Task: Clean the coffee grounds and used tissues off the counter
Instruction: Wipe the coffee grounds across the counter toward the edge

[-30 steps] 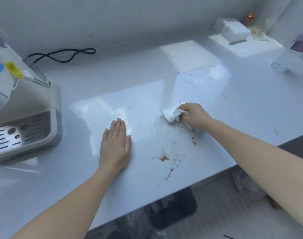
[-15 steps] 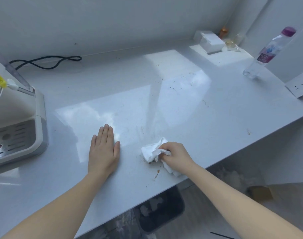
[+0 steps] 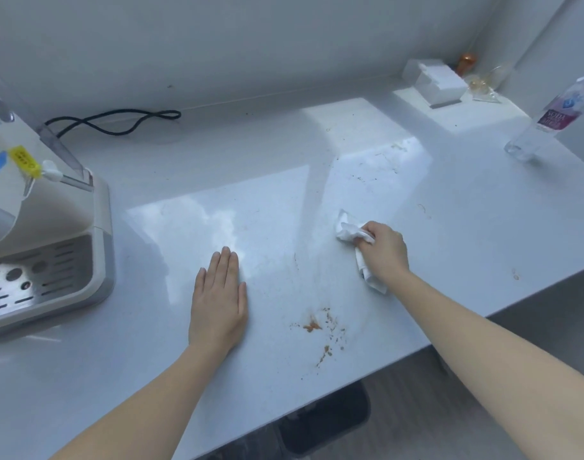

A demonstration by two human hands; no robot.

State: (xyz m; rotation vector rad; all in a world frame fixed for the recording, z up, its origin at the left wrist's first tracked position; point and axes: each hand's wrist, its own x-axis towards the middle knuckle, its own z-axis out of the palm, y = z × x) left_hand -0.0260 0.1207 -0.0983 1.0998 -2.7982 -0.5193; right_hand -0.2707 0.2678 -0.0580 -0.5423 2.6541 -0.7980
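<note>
A crumpled tissue (image 3: 348,232) is gripped in the right hand (image 3: 385,249), with the fingers curled tight round it, and is pressed on the counter (image 3: 450,227) well right of the machine (image 3: 51,244). The left hand (image 3: 217,300) is laid flat nearer the machine, fingers straight and together. Brown grounds (image 3: 313,325) are smeared farther from the machine than the left hand, apart from the tissue.

Corner setting: a glossy white stone tabletop (image 3: 450,227) meets a plain pale grey back wall (image 3: 250,44) and a white side wall (image 3: 566,34). Bright rectangular light patches (image 3: 191,227) reflect on its surface. Below the front edge lies a grey wood-grain floor (image 3: 416,426).
</note>
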